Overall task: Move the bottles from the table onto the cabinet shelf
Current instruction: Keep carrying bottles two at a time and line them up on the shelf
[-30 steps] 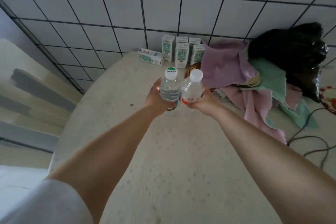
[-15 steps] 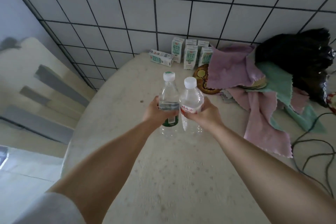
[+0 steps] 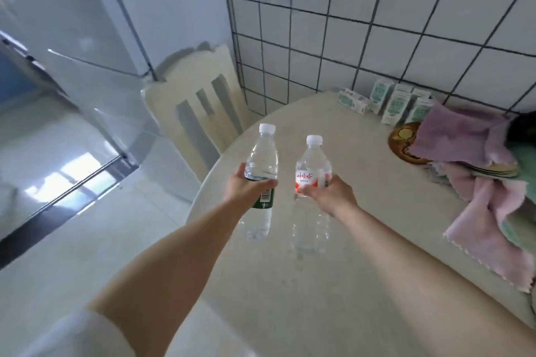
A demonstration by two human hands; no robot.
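Note:
I hold two clear water bottles upright above the round beige table (image 3: 362,284). My left hand (image 3: 246,190) grips the green-label bottle (image 3: 261,159) around its middle. My right hand (image 3: 330,193) grips the red-label bottle (image 3: 311,165) around its label. Both bottles have white caps and sit side by side, a small gap between them, over the table's left part. No cabinet shelf is clearly in view.
Several small milk cartons (image 3: 397,103) stand by the tiled wall at the back. Pink and green cloths (image 3: 478,182) and a round brown plate (image 3: 403,142) lie at the right. A cream chair (image 3: 200,107) stands left of the table, beside a glass panel (image 3: 72,81).
Both bottles have been lifted off the table and carried toward the left. My view has swung left, bringing the chair and glass panel into sight.

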